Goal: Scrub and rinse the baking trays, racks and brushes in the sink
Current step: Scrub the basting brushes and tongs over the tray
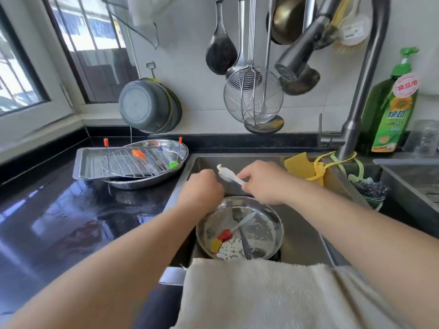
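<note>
Over the sink (pixel 306 236) my right hand (pixel 261 184) pinches the handle of a white silicone brush (pixel 226 174). My left hand (pixel 202 189) is curled beside the brush head; what its fingers hold is hidden. Below them a round steel pan (pixel 270 224) lies in the basin with soapy water, a red brush (pixel 224 235), a yellow brush (pixel 215 245) and a dark-handled utensil (pixel 244 243). On the left counter a wire rack (pixel 133 160) rests on a rectangular baking tray (pixel 88 162) and an oval steel dish (pixel 183 150), with an orange brush (pixel 138 154) and a green brush (pixel 173 164).
The faucet spray head (pixel 294 62) hangs above the sink, no water running. Ladles and a wire skimmer (pixel 253 98) hang on the wall. A green detergent bottle (pixel 392 108) stands at the right, a yellow cloth (pixel 304 167) drapes the sink rim, and a beige towel (pixel 273 293) covers the front edge.
</note>
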Motion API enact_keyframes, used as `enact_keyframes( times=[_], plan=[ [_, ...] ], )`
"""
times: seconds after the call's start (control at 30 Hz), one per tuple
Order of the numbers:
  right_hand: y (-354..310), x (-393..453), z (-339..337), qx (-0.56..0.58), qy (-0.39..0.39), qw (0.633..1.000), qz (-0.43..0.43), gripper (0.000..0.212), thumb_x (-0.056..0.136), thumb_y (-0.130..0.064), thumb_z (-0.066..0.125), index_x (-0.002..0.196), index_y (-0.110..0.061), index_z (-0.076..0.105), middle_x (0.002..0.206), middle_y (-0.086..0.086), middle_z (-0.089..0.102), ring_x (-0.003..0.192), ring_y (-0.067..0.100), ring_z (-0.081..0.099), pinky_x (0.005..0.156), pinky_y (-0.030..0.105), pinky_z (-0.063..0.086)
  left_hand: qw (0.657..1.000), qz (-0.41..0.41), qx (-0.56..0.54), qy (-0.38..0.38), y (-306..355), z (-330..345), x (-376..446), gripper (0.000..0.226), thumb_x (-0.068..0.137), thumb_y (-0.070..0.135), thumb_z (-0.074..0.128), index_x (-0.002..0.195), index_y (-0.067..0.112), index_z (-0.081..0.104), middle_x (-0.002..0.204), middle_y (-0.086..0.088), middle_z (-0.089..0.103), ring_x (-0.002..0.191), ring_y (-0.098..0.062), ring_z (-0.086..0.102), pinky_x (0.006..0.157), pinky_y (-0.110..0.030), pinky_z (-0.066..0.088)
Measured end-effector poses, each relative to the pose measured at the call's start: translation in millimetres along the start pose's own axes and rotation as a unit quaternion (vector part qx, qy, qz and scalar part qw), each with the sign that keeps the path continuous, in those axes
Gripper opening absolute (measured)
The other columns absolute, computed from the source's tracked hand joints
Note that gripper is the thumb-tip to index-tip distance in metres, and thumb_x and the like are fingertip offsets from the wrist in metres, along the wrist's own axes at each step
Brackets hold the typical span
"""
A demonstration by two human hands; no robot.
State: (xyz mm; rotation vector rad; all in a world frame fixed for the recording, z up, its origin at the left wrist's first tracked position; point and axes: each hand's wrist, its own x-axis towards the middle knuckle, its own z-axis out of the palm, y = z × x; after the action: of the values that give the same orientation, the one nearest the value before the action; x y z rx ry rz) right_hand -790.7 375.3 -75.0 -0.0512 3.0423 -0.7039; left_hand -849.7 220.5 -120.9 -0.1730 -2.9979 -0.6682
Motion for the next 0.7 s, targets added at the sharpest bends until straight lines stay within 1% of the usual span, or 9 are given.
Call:
enact_keyframes(
  times=[0.07,0.13,0.23,0.33,0.4,0.47,0.5,0.57,0.7],
  plan=[
    [-15,9,7,0.024,0.015,1.0,-0.001,0.024,0.1,-0.018,0.058,0.119,-0.021,0.074,0.113,0.007,0.071,0.093,0.026,0.066,0.081,0.036,0.058,0.99,0.034,0.088,0.105,-21,-31,15,0.023,0.099,0.018,0.044,0.114,0.011,0.06,0.112,-0.015,0.067,0.101,-0.04,0.064,0.076,-0.039,0.046],
    [-25,15,13,0.045,0.019,0.999,0.005,0.024,0.1,-0.017,0.059,0.117,-0.022,0.074,0.108,0.007,0.071,0.088,0.026,0.067,0.083,0.043,0.061,0.977,0.015,0.16,0.139,-46,-60,38,0.022,0.098,0.011,0.046,0.116,0.01,0.06,0.115,-0.017,0.066,0.104,-0.04,0.065,0.074,-0.039,0.042],
    [-32,23,23,0.049,0.006,0.999,0.011,0.026,0.098,-0.015,0.058,0.116,-0.024,0.074,0.101,0.006,0.071,0.084,0.027,0.069,0.08,0.048,0.062,0.973,-0.071,0.202,0.09,-82,-83,67,0.037,0.093,0.01,0.049,0.128,0.014,0.061,0.122,-0.013,0.067,0.111,-0.036,0.065,0.079,-0.039,0.048],
    [-32,30,27,0.043,0.01,0.999,0.012,0.026,0.099,-0.014,0.058,0.116,-0.025,0.074,0.097,0.003,0.07,0.084,0.025,0.068,0.079,0.045,0.062,0.969,-0.13,0.207,0.018,-102,-80,84,0.038,0.094,0.017,0.049,0.13,0.015,0.062,0.128,-0.01,0.065,0.118,-0.033,0.063,0.094,-0.044,0.051],
    [-29,34,29,0.037,0.011,0.999,0.012,0.025,0.1,-0.015,0.058,0.119,-0.024,0.073,0.098,0.002,0.069,0.082,0.023,0.067,0.071,0.04,0.06,0.963,-0.15,0.222,-0.006,-106,-75,93,0.039,0.095,0.022,0.049,0.133,0.016,0.061,0.136,-0.009,0.062,0.125,-0.033,0.059,0.103,-0.047,0.047],
    [-27,36,32,0.035,0.009,0.999,0.014,0.024,0.101,-0.016,0.059,0.12,-0.022,0.071,0.1,0.002,0.068,0.078,0.019,0.065,0.058,0.03,0.051,0.949,-0.178,0.26,-0.009,-105,-72,101,0.047,0.094,0.028,0.05,0.14,0.02,0.057,0.146,-0.011,0.054,0.134,-0.035,0.049,0.109,-0.047,0.041],
    [-26,36,34,0.036,0.008,0.999,0.015,0.025,0.101,-0.015,0.059,0.121,-0.022,0.071,0.1,0.001,0.068,0.078,0.019,0.065,0.057,0.027,0.047,0.941,-0.192,0.278,-0.006,-104,-71,104,0.051,0.095,0.031,0.05,0.145,0.02,0.053,0.15,-0.014,0.047,0.137,-0.035,0.042,0.11,-0.046,0.038],
    [-24,37,36,0.038,0.011,0.999,0.014,0.026,0.1,-0.015,0.059,0.12,-0.024,0.072,0.098,0.001,0.069,0.077,0.021,0.065,0.058,0.029,0.047,0.938,-0.214,0.271,0.004,-103,-68,109,0.056,0.096,0.032,0.047,0.151,0.019,0.047,0.149,-0.017,0.039,0.138,-0.036,0.036,0.109,-0.046,0.036],
    [-21,37,33,0.035,0.011,0.999,0.016,0.024,0.1,-0.014,0.059,0.117,-0.024,0.073,0.095,0.002,0.069,0.076,0.021,0.065,0.059,0.032,0.052,0.956,-0.217,0.181,0.074,-105,-62,110,0.054,0.101,0.027,0.04,0.152,0.007,0.042,0.146,-0.02,0.039,0.137,-0.04,0.039,0.108,-0.05,0.04]
  ],
)
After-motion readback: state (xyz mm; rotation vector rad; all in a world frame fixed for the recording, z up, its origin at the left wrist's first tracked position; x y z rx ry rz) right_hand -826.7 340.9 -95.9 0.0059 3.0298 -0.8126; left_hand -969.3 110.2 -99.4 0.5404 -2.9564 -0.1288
